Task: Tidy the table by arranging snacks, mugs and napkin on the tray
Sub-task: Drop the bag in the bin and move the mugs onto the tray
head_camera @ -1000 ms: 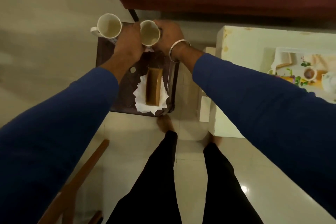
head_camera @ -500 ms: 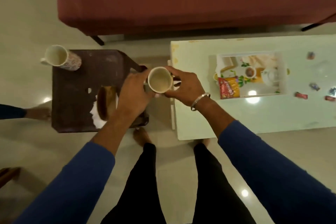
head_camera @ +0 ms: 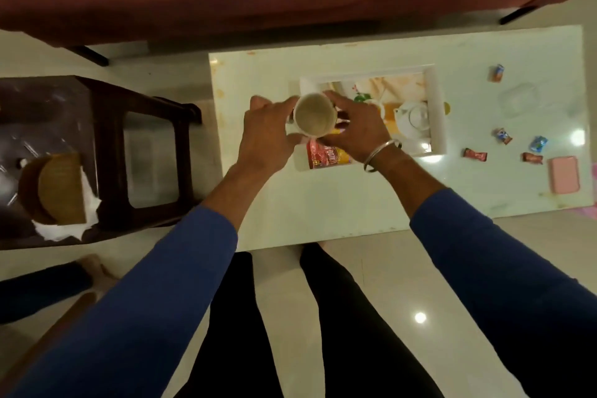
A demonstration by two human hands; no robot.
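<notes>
1. Because the mug is cupped from both sides, the left hand (head_camera: 265,136) and the right hand (head_camera: 355,129) each curl their fingers round the pale ceramic mug (head_camera: 314,118), holding it upright with its open mouth facing up.
2. The mug hangs above the near-left end of the white rectangular tray (head_camera: 436,113), which sits on the pale glossy tabletop (head_camera: 258,74); I judge it is about to be set down there.
3. A red-and-yellow snack packet (head_camera: 323,157) lies in the tray just beneath the hands, so the free spot looks tight.
4. Small wrapped sweets (head_camera: 475,154) lie scattered to the right of the tray, not yet gathered.
5. A white paper napkin (head_camera: 69,229) under a brown wooden holder (head_camera: 55,191) rests on the dark stool (head_camera: 106,139) at the left, well apart from the tray.
</notes>
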